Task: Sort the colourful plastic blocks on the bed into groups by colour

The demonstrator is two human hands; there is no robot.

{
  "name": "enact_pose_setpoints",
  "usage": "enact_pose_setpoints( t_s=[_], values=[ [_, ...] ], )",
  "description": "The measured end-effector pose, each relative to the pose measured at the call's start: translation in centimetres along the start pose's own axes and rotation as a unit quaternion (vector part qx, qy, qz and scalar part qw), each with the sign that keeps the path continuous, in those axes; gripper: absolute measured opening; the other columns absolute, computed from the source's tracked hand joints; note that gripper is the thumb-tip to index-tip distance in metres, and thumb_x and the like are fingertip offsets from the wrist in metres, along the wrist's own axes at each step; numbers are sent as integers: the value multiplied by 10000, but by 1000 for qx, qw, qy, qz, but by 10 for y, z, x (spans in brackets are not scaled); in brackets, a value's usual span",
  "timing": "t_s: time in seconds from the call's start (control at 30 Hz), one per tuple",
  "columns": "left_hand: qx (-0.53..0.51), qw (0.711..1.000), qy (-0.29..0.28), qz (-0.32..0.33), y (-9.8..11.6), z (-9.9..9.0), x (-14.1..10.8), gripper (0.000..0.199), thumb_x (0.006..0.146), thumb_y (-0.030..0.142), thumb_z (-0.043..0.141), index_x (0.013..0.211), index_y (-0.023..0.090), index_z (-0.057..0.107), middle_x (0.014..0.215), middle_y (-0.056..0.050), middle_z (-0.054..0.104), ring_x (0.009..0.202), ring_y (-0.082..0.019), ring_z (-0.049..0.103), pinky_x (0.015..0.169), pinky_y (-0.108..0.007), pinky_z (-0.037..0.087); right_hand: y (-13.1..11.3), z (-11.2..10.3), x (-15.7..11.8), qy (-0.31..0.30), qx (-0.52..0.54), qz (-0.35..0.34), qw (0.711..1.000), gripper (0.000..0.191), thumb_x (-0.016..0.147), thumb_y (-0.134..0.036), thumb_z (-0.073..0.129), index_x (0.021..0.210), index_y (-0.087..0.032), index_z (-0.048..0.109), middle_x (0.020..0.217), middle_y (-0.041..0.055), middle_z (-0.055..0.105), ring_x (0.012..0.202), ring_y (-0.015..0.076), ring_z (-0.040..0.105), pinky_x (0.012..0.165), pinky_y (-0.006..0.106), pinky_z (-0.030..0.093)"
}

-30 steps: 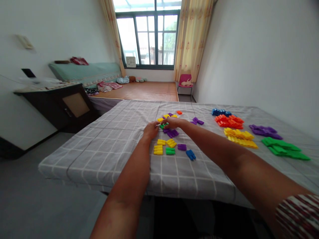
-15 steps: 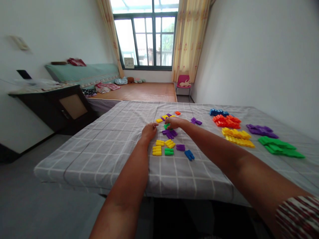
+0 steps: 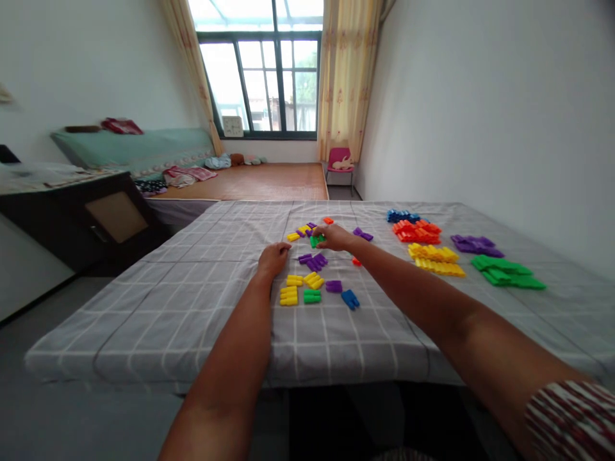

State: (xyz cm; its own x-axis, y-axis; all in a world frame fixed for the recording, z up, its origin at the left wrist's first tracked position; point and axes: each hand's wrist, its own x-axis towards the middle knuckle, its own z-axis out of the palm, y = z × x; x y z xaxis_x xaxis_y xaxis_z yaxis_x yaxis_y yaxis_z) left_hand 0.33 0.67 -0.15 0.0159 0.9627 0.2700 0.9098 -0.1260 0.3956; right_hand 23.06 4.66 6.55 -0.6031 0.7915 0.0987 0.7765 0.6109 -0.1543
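Observation:
My right hand [image 3: 332,237] reaches across the table with its fingers pinched on a green plastic building block [image 3: 314,242]. To its left, my left hand [image 3: 273,258] rests on the cloth with its fingers curled in, and nothing shows in them. Purple blocks [image 3: 317,261] lie between the hands, on the near side. Just beyond the right hand are yellow blocks [image 3: 303,229] mixed with purple ones. Closer to me are loose yellow blocks [image 3: 289,296], a green block [image 3: 312,296], a purple block [image 3: 333,286] and a blue block [image 3: 350,299].
On the right stand sorted piles: blue [image 3: 402,216], orange [image 3: 416,231], yellow [image 3: 436,259], purple [image 3: 476,245] and green [image 3: 508,272]. A purple piece [image 3: 362,234] and an orange block [image 3: 328,220] lie farther back. A checked grey cloth [image 3: 192,307] covers the table.
The view has turned a little to the right. My left hand has drawn back from the blocks and its fingers have curled in. My right hand stays at the green block.

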Motion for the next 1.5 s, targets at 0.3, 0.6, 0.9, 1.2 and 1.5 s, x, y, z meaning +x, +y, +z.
enact_pose_setpoints(
  t_s=[0.3,0.6,0.9,1.2,1.5],
  values=[
    [40,999,-9,12,0,-2,2,341,851,221,472,1092,236,712,1117,-5,714,1034,-170,648,904,-229,479,56,-22,-152,-15,17,34,999,322,733,-232,713,1050,-185,675,968,56,707,866,195,643,748,268,454],
    [62,998,-24,9,2,-6,-1,360,845,225,459,1107,230,706,1152,-11,700,1067,-181,633,924,-238,468,109,-8,-226,-10,108,142,984,501,691,-266,750,1174,-194,637,1154,77,671,943,202,649,809,275,481],
    [71,997,-32,-1,0,-8,1,367,845,266,459,1116,240,705,1160,-22,696,1056,-197,638,897,-258,479,100,2,-235,47,134,167,976,343,731,-212,697,1073,-201,670,963,42,711,842,174,665,748,249,482],
    [64,997,-40,-6,-5,-10,6,385,828,317,467,1119,244,708,1069,-36,727,946,-225,669,813,-287,512,155,-22,-301,186,117,237,946,290,760,-239,635,1045,-191,659,989,53,711,839,180,667,730,275,512],
    [81,996,-47,4,-8,-9,10,400,830,337,452,1129,243,700,1099,-53,717,995,-247,658,836,-316,509,238,-38,-403,210,-11,402,891,263,735,-255,577,982,-206,653,861,41,711,770,183,663,670,268,514]
  ],
)
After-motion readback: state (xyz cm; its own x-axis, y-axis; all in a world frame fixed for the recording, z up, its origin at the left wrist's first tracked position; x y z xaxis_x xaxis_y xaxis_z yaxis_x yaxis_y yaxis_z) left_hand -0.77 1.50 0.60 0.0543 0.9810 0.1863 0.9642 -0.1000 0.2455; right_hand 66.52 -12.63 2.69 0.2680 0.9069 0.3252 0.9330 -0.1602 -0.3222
